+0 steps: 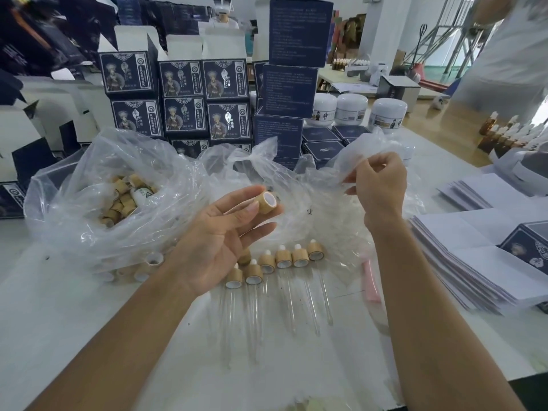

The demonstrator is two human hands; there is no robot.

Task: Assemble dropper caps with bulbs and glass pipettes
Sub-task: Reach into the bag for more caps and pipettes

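A bamboo dropper cap [267, 202] sits pinched at the fingertips of the left hand [221, 243], palm turned up and the cap's white-lined opening tipped toward the right hand, presumably so the next part can be pushed straight into it; the other fingers of that hand lie loosely spread, doing no work; the right hand [380, 188], raised a little beyond and to the side, has its fingers curled on the thin film of a clear plastic bag [320, 203], pinching a fold of it, and I would guess it is opening the bag to reach for a bulb or pipette, though I cannot make out what lies inside; just below and between the two hands, on the white counter [89, 321], a short row of finished droppers [284, 259] rests with caps side by side and glass pipettes pointing back toward the person, kept where a completed piece can be dropped without reaching; beyond the left hand a second plastic bag [98, 185] gapes open with loose caps [124, 200] heaped in it, near enough to feed that hand; stacked dark boxes [184, 99] stand behind the bags, and flat paper sheets [462, 262] lie outside the right forearm, out of the working space.
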